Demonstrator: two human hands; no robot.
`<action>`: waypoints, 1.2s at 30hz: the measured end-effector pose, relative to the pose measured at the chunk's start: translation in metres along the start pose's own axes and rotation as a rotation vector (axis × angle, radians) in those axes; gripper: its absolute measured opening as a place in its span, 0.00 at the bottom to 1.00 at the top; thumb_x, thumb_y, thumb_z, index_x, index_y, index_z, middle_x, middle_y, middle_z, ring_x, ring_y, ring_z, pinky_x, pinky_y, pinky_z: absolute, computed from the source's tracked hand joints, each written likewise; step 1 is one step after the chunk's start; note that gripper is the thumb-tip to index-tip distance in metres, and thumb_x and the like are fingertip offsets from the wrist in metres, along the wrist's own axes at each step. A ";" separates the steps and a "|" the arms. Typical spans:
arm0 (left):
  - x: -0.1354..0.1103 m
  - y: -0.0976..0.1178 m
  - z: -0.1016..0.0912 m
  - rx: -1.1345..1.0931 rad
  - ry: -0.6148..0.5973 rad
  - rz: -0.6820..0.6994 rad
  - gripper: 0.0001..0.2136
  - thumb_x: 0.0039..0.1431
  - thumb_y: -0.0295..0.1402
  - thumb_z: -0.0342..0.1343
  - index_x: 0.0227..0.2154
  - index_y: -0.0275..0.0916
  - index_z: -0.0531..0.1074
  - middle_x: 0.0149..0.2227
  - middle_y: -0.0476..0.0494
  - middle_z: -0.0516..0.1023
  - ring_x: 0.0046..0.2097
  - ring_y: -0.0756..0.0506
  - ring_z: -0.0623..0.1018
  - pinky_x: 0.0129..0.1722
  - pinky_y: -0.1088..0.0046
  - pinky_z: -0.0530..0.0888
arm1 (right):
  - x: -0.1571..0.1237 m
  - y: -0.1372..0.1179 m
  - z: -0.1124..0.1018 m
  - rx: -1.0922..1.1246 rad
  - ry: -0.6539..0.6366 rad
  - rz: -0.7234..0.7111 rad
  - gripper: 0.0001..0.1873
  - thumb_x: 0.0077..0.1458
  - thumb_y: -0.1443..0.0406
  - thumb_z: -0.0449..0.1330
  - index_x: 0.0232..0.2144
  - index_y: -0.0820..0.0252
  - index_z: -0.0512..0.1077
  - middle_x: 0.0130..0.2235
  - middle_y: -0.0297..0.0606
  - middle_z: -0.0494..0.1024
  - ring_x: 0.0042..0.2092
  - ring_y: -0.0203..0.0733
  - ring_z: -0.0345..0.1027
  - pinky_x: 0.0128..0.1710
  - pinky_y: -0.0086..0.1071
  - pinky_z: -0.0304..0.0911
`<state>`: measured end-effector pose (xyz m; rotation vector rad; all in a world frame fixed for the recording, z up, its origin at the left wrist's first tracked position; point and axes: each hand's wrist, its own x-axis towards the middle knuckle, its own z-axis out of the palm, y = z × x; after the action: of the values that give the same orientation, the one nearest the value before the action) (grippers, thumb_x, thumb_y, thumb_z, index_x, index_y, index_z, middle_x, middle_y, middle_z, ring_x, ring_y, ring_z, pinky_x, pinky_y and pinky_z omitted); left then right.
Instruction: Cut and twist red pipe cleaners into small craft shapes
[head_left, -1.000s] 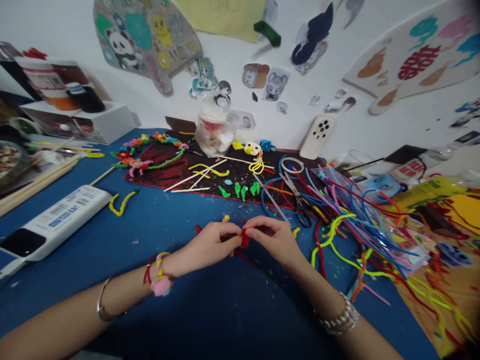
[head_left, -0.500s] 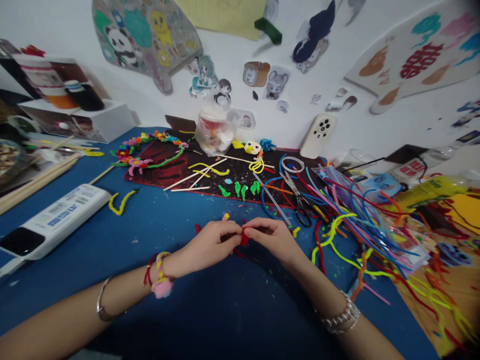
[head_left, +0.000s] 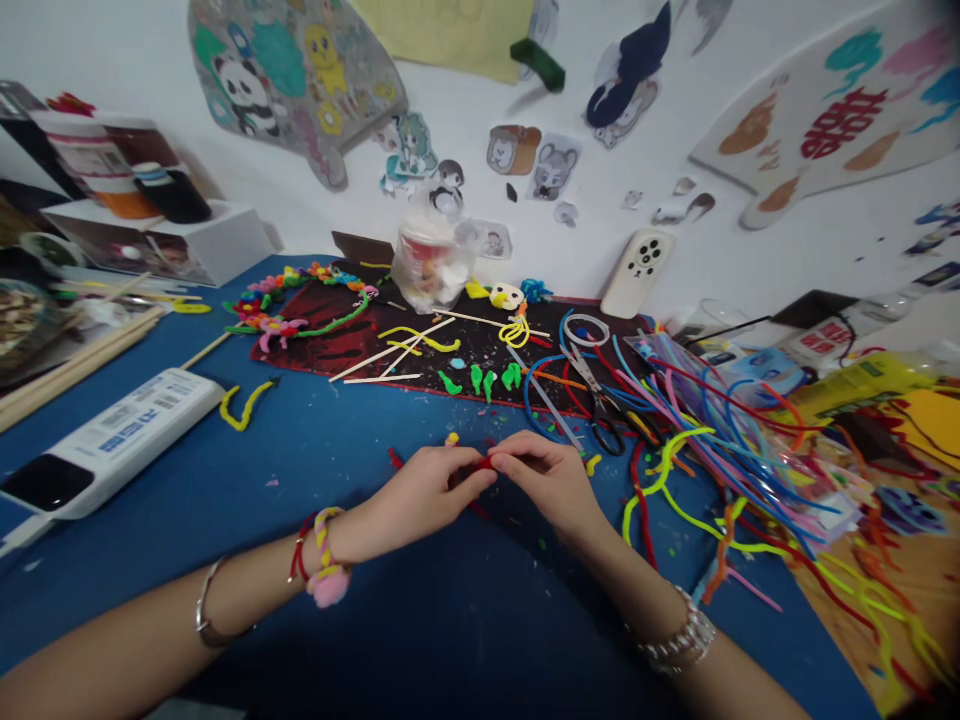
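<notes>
Low over the blue table, my left hand (head_left: 435, 492) and my right hand (head_left: 549, 482) meet fingertip to fingertip. Both pinch a small red pipe cleaner piece (head_left: 487, 463), mostly covered by the fingers. A red end (head_left: 395, 458) shows behind my left hand; whether it joins the held piece I cannot tell. Just beyond my left fingers is a small yellow bit (head_left: 451, 439). Several green twisted pipe cleaner leaves (head_left: 477, 379) lie on the dark mat ahead. Scissors (head_left: 592, 390) rest beyond my right hand.
Loose coloured pipe cleaners (head_left: 720, 450) spread over the right side. A white glue gun-like device (head_left: 112, 440) lies left, near a bent yellow pipe cleaner (head_left: 246, 406). Thin sticks (head_left: 382, 378) and a flowered hoop (head_left: 330, 328) are on the mat (head_left: 322, 362). A phone (head_left: 636, 275) leans against the wall.
My left thumb has shifted slightly right and up, closer to the right fingertips. Less of the red piece shows between the fingers. The things on the table stay put.
</notes>
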<state>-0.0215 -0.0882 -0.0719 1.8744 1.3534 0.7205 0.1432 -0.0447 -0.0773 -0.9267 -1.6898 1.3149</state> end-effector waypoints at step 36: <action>-0.005 0.001 0.001 0.061 -0.049 0.059 0.09 0.63 0.34 0.36 0.30 0.39 0.57 0.26 0.52 0.62 0.25 0.52 0.59 0.27 0.72 0.59 | -0.002 -0.005 -0.002 -0.008 -0.009 -0.065 0.04 0.48 0.64 0.61 0.27 0.57 0.76 0.31 0.37 0.76 0.34 0.39 0.70 0.35 0.33 0.66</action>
<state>-0.0215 -0.0933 -0.0720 1.9750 1.3076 0.6652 0.1449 -0.0466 -0.0720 -0.8649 -1.7189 1.2721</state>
